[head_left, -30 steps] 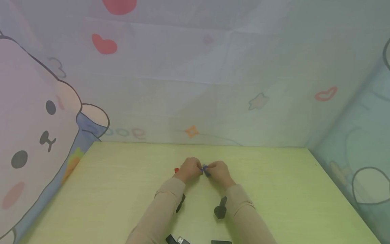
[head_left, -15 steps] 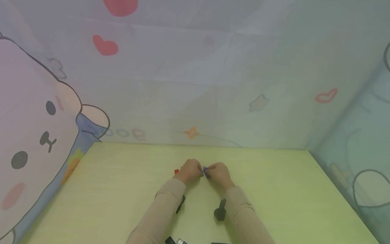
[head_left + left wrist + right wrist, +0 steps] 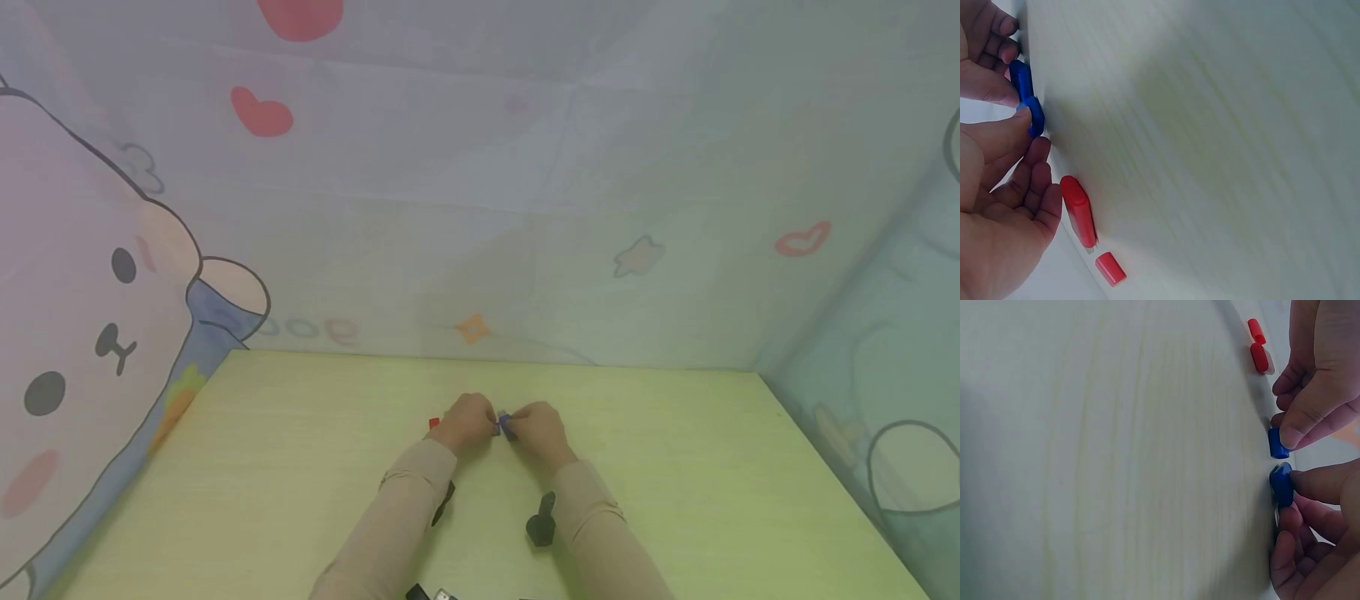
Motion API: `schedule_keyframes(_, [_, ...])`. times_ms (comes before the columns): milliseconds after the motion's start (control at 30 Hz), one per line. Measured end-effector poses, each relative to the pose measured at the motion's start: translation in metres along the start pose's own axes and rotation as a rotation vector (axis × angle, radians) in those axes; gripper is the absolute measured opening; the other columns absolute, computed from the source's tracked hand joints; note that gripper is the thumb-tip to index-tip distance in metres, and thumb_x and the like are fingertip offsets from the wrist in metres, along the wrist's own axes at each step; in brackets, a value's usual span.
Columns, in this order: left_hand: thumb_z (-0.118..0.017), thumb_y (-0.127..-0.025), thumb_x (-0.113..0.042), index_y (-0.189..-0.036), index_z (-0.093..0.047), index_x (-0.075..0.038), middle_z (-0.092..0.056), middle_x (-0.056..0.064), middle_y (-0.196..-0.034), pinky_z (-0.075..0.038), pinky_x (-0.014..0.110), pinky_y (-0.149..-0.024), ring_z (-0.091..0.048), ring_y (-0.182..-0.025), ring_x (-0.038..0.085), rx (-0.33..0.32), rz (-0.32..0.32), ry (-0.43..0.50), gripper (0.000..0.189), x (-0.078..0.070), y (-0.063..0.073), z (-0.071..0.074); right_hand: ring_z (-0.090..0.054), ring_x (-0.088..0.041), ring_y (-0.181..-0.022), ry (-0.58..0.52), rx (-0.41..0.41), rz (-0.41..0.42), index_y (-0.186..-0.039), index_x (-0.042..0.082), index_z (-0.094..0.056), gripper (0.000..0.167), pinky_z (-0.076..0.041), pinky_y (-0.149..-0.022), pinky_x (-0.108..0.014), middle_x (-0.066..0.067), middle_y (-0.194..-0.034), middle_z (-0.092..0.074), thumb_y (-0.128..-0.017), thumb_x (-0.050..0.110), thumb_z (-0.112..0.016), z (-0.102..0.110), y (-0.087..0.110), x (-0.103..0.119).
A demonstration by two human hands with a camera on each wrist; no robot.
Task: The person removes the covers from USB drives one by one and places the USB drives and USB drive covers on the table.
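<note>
In the head view my left hand (image 3: 468,421) and right hand (image 3: 542,431) meet near the table's far side. The left pinches a small blue cap (image 3: 1277,444) between thumb and fingers. A blue USB stick (image 3: 1282,485) is gripped by the right thumb and fingers, its pale connector end showing towards the back in the head view. A narrow gap parts cap and stick in the right wrist view. Beside the left hand lie a red USB stick (image 3: 1079,212), its metal end bare, and a separate red cap (image 3: 1110,269). My fingers hide parts of both blue pieces.
Both hands work low over the pale yellow-green table (image 3: 675,483). At the near edge lie a black item (image 3: 417,592) and a silver USB connector (image 3: 444,595), both cut off by the frame. A printed cloth (image 3: 420,167) hangs behind the table.
The head view has tilted up slightly, so the items at its bottom edge show less. Both hands keep hold of the blue pieces in nearly the same place.
</note>
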State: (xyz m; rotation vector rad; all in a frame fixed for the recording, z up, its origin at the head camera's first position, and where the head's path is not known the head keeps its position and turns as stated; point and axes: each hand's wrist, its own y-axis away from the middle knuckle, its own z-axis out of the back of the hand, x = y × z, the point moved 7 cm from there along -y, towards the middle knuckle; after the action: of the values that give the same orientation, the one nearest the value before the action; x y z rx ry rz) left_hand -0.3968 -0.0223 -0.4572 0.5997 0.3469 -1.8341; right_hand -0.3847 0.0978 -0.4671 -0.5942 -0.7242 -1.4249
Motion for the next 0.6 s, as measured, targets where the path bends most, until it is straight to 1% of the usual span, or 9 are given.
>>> schedule_keyframes(100, [-0.071,-0.083,-0.012,-0.081,-0.075,-0.001,-0.070,0.005,-0.082,-0.049,0.051,-0.090,-0.062,-0.082,0.021,-0.001,-0.006,0.008,0.011,-0.0006,0.0009,0.0008,-0.043,-0.011,-0.057,-0.007,-0.007,0.001,-0.067,-0.002,-0.068,0.025,-0.038,-0.057,-0.023,0.006,-0.052,-0.047,-0.086,0.013,-0.063,0.0001,0.0003,0.0004])
schedule_keyframes(233, [-0.071,-0.083,-0.011,-0.082,-0.075,0.000,-0.072,0.008,-0.085,-0.050,0.047,-0.089,-0.065,-0.087,0.024,-0.009,-0.027,0.015,0.011,-0.0004,0.0012,0.0010,-0.039,-0.010,-0.053,-0.010,-0.002,0.001,-0.063,-0.002,-0.064,0.029,-0.036,-0.054,-0.021,0.007,-0.051,-0.042,-0.087,0.014,-0.062,-0.0001,0.0014,0.0017])
schedule_keyframes(400, [-0.071,-0.082,-0.010,-0.080,-0.075,0.000,-0.071,0.007,-0.080,-0.052,0.039,-0.080,-0.060,-0.076,0.018,-0.014,-0.046,0.016,0.010,-0.0003,0.0015,0.0014,-0.036,-0.008,-0.048,0.001,0.008,-0.010,-0.059,0.000,-0.060,0.033,-0.034,-0.049,-0.020,0.007,-0.048,-0.039,-0.088,0.015,-0.062,-0.0009,0.0023,0.0011])
schedule_keyframes(500, [-0.071,-0.082,-0.009,-0.080,-0.075,0.000,-0.070,0.006,-0.081,-0.051,0.034,-0.075,-0.056,-0.073,0.015,-0.020,-0.060,0.018,0.009,-0.0009,0.0025,0.0023,-0.039,-0.009,-0.051,0.015,-0.001,-0.006,-0.065,0.000,-0.066,0.028,-0.036,-0.051,-0.020,0.006,-0.050,-0.044,-0.089,0.015,-0.062,-0.0011,0.0016,-0.0002])
schedule_keyframes(600, [-0.071,-0.081,-0.007,-0.081,-0.074,0.000,-0.069,0.006,-0.080,-0.048,0.028,-0.068,-0.053,-0.071,0.013,-0.021,-0.070,0.032,0.009,-0.0021,0.0040,0.0035,-0.048,-0.012,-0.060,0.046,-0.016,0.002,-0.077,0.000,-0.073,0.021,-0.041,-0.058,-0.024,0.002,-0.060,-0.056,-0.088,0.015,-0.063,-0.0011,-0.0003,-0.0020])
